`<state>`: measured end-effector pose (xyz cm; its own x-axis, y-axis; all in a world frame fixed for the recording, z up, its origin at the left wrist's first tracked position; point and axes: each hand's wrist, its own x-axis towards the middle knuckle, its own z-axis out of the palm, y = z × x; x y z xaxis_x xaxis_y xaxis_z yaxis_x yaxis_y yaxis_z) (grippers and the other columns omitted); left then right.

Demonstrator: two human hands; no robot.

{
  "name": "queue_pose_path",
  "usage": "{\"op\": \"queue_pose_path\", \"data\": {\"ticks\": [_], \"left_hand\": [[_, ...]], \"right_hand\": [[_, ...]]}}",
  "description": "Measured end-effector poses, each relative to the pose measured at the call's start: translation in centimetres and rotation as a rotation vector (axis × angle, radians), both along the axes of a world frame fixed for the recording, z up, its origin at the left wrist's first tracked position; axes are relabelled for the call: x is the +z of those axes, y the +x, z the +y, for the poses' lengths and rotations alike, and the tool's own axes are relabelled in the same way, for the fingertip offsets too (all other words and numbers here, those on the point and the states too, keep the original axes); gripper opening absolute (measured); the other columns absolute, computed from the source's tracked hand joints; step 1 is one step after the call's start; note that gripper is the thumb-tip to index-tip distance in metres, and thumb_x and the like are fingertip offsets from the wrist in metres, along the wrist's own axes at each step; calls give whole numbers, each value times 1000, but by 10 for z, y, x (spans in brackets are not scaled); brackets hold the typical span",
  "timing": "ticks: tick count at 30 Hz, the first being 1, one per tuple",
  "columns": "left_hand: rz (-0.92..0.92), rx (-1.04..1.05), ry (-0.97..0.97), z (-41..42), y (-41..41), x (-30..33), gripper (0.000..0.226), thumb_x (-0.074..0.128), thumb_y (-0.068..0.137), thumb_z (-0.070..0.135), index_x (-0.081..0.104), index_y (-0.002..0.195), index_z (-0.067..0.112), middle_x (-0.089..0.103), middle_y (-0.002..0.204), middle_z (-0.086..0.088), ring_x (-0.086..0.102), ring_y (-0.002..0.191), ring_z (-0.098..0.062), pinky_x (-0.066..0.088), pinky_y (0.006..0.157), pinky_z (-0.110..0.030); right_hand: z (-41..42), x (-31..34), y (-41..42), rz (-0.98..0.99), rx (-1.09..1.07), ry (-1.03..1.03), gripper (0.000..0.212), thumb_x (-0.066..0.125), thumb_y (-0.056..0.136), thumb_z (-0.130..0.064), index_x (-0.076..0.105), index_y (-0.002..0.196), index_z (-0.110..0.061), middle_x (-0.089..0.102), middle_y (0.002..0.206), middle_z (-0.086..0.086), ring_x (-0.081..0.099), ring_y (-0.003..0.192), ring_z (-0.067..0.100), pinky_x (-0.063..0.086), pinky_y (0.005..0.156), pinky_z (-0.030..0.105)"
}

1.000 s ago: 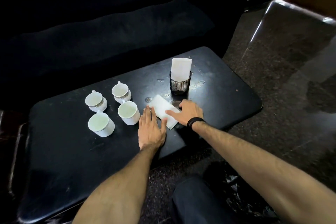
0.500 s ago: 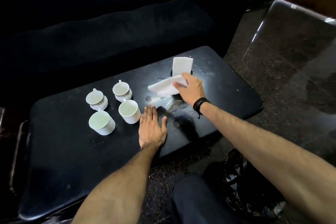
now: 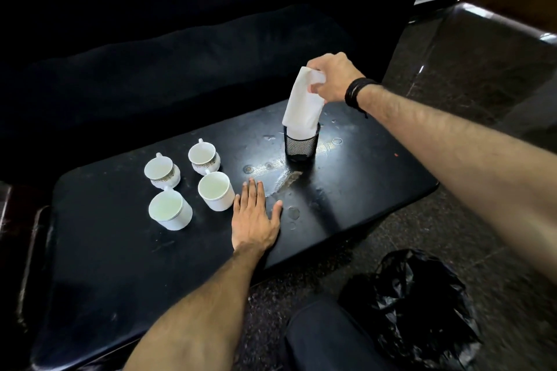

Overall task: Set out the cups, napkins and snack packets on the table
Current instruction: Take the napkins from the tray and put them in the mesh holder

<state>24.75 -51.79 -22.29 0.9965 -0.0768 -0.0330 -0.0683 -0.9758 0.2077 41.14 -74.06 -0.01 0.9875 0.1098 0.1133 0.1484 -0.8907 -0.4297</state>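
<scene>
While the right hand (image 3: 330, 77) pinches the limp white paper napkin (image 3: 303, 104) by its top over the black mesh holder (image 3: 301, 144), the left hand (image 3: 256, 217) rests flat nearby; it's floppy, so it's probably best fed in from the top.

A sitting room or lounge, by the look of it: a low black desk (image 3: 346, 199) stands before a dark cushioned sofa (image 3: 187, 48) on a polished stone floor (image 3: 446, 220), with teacups (image 3: 190, 184) set out.

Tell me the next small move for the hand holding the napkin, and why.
Probably push the napkin further down into the mesh holder, then let go. The right hand pinches its top, and only its lower end sits inside the holder, so it stands tall. The left hand rests flat on the table.
</scene>
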Motion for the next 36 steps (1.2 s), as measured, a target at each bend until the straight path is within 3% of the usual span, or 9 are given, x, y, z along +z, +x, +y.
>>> {"op": "queue_pose_path", "data": {"ticks": [4, 8, 16, 21, 26, 28, 32, 36], "left_hand": [[-3, -1, 3, 0, 1, 0, 79, 9, 94, 63, 6, 157, 14, 2, 165, -4, -1, 152, -19, 5, 123, -40], [-6, 0, -1, 0, 1, 1, 79, 9, 95, 63, 5, 156, 15, 1, 165, -4, -1, 152, -18, 4, 123, -39], [-12, 6, -11, 0, 0, 0, 79, 9, 94, 64, 5, 157, 15, 2, 165, -3, -2, 152, -17, 4, 123, -39], [-11, 4, -15, 1, 0, 0, 79, 9, 94, 63, 6, 156, 15, 3, 165, -3, -2, 152, -17, 2, 123, -37], [-16, 4, -12, 1, 0, 0, 79, 10, 94, 63, 7, 156, 15, 4, 165, -3, -1, 152, -17, 3, 123, -38], [-20, 5, -13, 1, 0, 0, 78, 11, 94, 63, 7, 157, 15, 4, 165, -3, -1, 152, -17, 4, 123, -38], [-17, 6, -10, 1, 0, 1, 78, 11, 95, 63, 7, 157, 16, 3, 165, -3, -1, 152, -17, 4, 123, -38], [-20, 8, -14, 0, 0, 1, 77, 12, 95, 63, 7, 157, 16, 3, 165, -3, -1, 152, -17, 4, 123, -38]], "right_hand": [[8, -10, 4, 25, 13, -89, 16, 73, 78, -16, 64, 92, -14, 61, 97, 4, 63, 94, 28, 45, 73, 27], [12, -17, 4, 10, -15, -149, 21, 68, 80, -12, 60, 100, -15, 61, 109, 13, 62, 99, 35, 49, 77, 32], [10, -4, 11, -25, 0, -258, 18, 59, 80, -4, 63, 90, -18, 60, 91, 8, 63, 91, 36, 46, 69, 33], [14, -3, 9, 41, 74, -212, 17, 60, 80, -6, 68, 91, -15, 67, 98, 13, 65, 89, 33, 58, 75, 40], [19, -14, 9, 98, 81, -213, 7, 65, 80, -9, 64, 83, -15, 64, 90, 10, 65, 87, 33, 49, 67, 31], [20, -19, 10, 104, 69, -218, 12, 70, 79, -14, 61, 85, -20, 63, 94, 9, 65, 92, 34, 48, 69, 31], [21, -42, 12, 123, 37, -267, 48, 73, 79, -25, 54, 122, -22, 61, 119, 12, 61, 108, 36, 50, 84, 39], [23, -68, 9, -91, 18, -379, 72, 67, 78, -50, 44, 138, -17, 48, 133, 9, 44, 123, 32, 39, 99, 46]]}}
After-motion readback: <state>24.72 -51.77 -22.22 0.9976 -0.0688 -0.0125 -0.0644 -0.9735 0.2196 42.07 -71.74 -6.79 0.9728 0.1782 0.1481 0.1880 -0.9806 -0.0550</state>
